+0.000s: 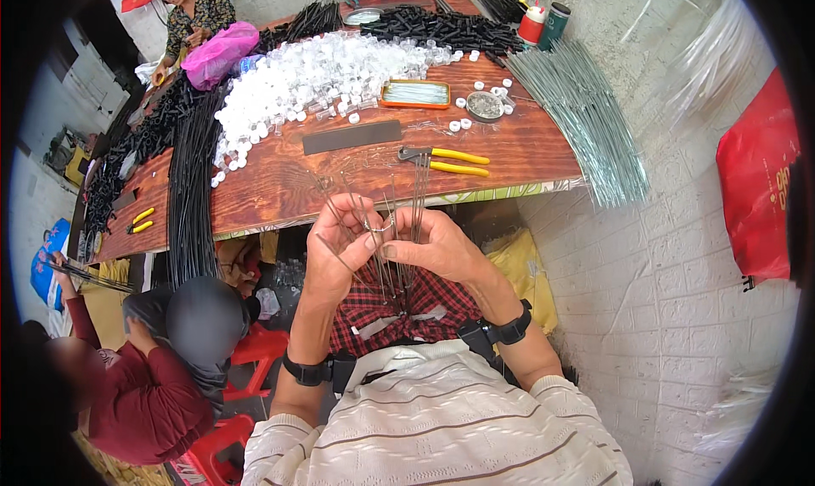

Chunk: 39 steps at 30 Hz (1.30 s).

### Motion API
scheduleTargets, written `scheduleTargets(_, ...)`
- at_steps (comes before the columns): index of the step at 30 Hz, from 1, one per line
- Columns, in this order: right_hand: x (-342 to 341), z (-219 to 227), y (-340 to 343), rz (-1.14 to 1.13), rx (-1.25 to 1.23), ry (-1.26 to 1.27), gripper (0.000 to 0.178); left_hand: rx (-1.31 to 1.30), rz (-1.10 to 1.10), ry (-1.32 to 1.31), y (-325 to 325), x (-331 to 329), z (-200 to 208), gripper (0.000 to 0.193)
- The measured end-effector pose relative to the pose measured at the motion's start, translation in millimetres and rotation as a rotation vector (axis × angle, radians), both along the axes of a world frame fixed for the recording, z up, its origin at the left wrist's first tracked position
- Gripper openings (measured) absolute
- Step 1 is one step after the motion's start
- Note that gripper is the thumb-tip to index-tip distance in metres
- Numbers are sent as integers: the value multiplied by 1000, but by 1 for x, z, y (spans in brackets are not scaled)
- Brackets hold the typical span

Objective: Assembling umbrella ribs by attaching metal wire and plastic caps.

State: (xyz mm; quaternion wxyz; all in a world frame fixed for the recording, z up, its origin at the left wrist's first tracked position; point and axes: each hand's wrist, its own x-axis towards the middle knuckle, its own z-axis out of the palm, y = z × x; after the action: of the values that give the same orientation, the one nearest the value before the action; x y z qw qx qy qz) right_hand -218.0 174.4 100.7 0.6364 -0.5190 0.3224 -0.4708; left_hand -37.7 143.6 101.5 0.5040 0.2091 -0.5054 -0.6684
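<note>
Above my lap, near the table's front edge, my left hand (333, 252) and my right hand (441, 250) are side by side, fingers closed. Between them is a loose bunch of thin metal rods (418, 199), some upright, others tilted at angles. My right fingers pinch several of the upright ones. The fingers of my left hand grip others that fan out to the left, where a bent light-coloured wire shows near the fingertips. The rods' lower ends reach down over a red checked cloth (450, 303). Just beyond, on the table, lie yellow-handled pliers (450, 159).
The wooden table (280, 180) bears a heap of small clear and white plastic pieces (314, 74), black rods (193, 172), black parts (441, 32), a dark flat strip (352, 136), an orange-rimmed tin (414, 94) and silvery rods (586, 117). Other people work at the left and far side.
</note>
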Motion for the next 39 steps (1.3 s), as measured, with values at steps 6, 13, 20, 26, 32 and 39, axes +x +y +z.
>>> scheduleTargets(6,1,-6,7,18,-6,-53,21,-2,-10,4,8,1,8,41)
scheduleTargets(13,-1,-14,3,32,-15,-75,25,-51,-18,-15,3,4,3,40)
scheduleTargets(20,-3,-13,2,24,61,-116,26,28,-22,3,-4,1,-2,39)
scheduleTargets(26,-2,-20,-12,49,108,-134,25,51,48,-17,-14,-7,-17,34)
scheduleTargets(32,-3,-25,-36,-19,191,-141,24,91,76,-60,-36,-10,-18,27)
scheduleTargets(39,-2,-29,-56,-30,176,-132,22,123,61,-86,-58,-5,-19,25)
